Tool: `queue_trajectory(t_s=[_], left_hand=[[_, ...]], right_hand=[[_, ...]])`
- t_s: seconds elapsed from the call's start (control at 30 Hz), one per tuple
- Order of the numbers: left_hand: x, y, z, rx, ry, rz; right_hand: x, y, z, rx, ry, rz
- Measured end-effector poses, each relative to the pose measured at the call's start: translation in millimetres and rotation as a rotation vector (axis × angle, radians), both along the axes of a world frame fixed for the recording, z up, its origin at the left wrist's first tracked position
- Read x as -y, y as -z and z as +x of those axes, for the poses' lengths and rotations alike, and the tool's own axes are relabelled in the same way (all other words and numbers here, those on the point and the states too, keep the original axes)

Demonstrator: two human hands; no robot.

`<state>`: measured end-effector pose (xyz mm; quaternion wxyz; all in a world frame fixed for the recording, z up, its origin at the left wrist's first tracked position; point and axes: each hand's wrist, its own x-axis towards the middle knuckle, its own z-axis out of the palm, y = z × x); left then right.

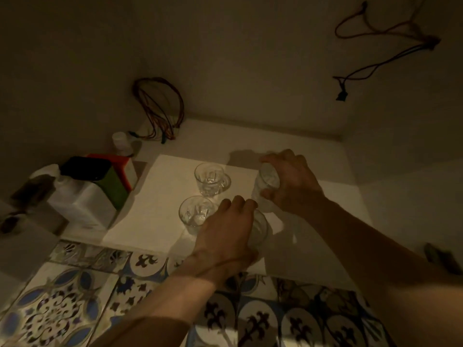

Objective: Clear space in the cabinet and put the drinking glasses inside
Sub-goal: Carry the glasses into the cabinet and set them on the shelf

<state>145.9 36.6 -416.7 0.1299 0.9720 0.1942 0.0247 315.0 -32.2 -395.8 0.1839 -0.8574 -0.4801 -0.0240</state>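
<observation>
Inside the dim cabinet a white paper sheet (pixel 155 206) lies on the shelf. Two clear drinking glasses stand upright on it: one further back (pixel 209 179), one nearer (pixel 194 214). My left hand (pixel 225 234) is wrapped over a third glass (pixel 260 229) at the sheet's front, mostly hiding it. My right hand (pixel 290 181) grips a fourth glass (pixel 266 184) from the side, tilted, just right of the back glass and low over the sheet.
Against the cabinet's left wall stand a white plastic bottle (pixel 82 204), a green box with a black top (pixel 100 176), a red-and-white carton (pixel 125 169) and a small white bottle (pixel 121 142). A wire bundle (pixel 160 108) hangs at the back corner. Patterned floor tiles (pixel 75 309) lie in front.
</observation>
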Motion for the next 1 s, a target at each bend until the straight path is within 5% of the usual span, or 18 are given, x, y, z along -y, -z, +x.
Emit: queue_trajectory(t_s=[1.0], left_hand=[[-29,25,33,0.103,0.054,0.039]], right_hand=[[-82,24,35,-0.167,-0.071,-0.177]])
